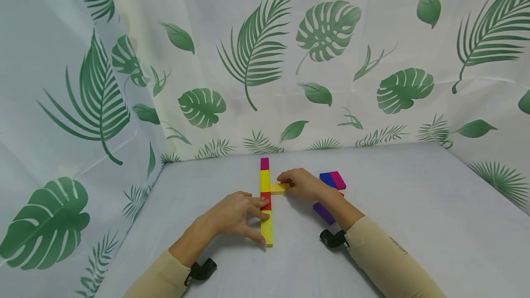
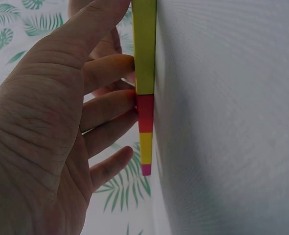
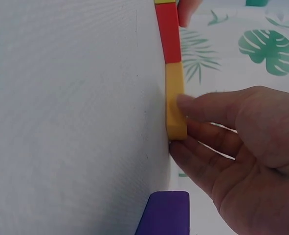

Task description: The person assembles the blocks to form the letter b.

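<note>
A straight row of flat blocks lies on the table: a near yellow block (image 1: 267,236), a red block (image 1: 266,206), a farther yellow block (image 1: 265,180) and a magenta block (image 1: 265,163) at the far end. From the row's right side an orange-yellow block (image 1: 277,189) sticks out crosswise. My right hand (image 1: 304,185) pinches its outer end between thumb and fingers (image 3: 198,159). My left hand (image 1: 236,215) rests fingertips on the red and near yellow blocks, its fingers (image 2: 110,110) nearly straight. Its thumb is by the near yellow block's near end.
Right of the row lie loose blocks: a blue block (image 1: 327,179), a pink block (image 1: 337,180), a purple block (image 1: 324,213) and a partly hidden red block (image 1: 341,193) under my right forearm. A leaf-print curtain (image 1: 256,123) hangs behind the white table (image 1: 414,224).
</note>
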A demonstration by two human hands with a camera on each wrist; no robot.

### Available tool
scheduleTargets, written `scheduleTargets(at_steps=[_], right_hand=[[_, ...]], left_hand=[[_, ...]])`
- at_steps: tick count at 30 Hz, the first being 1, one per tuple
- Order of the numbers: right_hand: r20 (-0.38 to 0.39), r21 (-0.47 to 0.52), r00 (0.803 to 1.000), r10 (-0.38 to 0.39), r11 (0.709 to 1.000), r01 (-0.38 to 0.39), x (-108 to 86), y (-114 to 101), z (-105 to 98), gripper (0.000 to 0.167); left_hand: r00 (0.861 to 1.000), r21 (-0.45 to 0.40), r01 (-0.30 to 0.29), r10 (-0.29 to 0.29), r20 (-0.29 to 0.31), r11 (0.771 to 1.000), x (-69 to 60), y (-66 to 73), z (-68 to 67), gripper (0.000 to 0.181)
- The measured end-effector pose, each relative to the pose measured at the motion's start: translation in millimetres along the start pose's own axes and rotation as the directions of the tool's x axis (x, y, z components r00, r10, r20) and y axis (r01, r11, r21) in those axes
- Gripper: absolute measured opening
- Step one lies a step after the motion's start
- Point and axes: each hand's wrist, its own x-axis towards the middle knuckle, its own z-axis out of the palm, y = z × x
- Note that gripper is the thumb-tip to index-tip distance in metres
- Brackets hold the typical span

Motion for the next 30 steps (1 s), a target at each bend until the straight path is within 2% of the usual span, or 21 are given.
scheduleTargets(at_steps=[7,18,30], right_hand=[[-0.009,0.014,1.000,0.000,1.000,0.000,-5.0,-4.7,-8.4,0.042],[-0.083,0.011,0.995,-0.052,0.999,0.053,-20.6,-7.6,-34.8,0.046],[-0.069,0.030,0.998,0.005,1.000,-0.003,-32.7,-5.5,-47.1,0.048]], left_hand=[[1.000,0.020,-0.010,0.010,-0.008,1.000,0.6,-0.7,0.4,0.072],[1.000,0.017,-0.011,0.011,-0.010,1.000,0.2,-0.3,-0.1,0.071],[1.000,0.004,0.000,0.000,0.003,1.000,0.5,-0.5,0.1,0.073]])
